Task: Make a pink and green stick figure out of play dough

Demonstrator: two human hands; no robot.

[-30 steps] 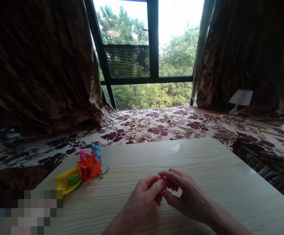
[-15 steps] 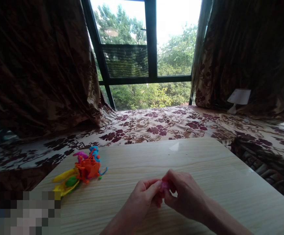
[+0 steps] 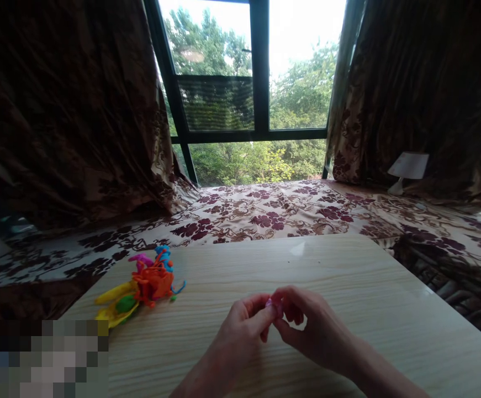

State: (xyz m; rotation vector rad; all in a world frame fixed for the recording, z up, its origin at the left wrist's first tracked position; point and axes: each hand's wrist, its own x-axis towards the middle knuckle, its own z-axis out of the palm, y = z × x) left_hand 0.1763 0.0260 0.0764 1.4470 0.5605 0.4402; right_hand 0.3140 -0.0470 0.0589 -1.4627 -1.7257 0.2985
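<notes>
A small lump of pink modelling clay (image 3: 279, 309) is pinched between my two hands above the table's front half. My left hand (image 3: 246, 323) has its thumb and forefinger closed on the lump's left side. From the right, the fingertips of my right hand (image 3: 308, 320) press on the same lump, thumb below and forefinger above. Fingers cover much of the clay, so its full shape is hidden.
On the pale wooden table (image 3: 207, 265), at left, lie clay pieces: an orange clump (image 3: 155, 283), a yellow piece holding green (image 3: 118, 312), a blue figure (image 3: 163, 257) and a magenta piece (image 3: 141, 261). Behind are a patterned cloth (image 3: 260, 213) and a small white lamp (image 3: 408, 166).
My fingers have shifted around the pink clay, and less of it shows between them. The whole scene has moved slightly right in view.
</notes>
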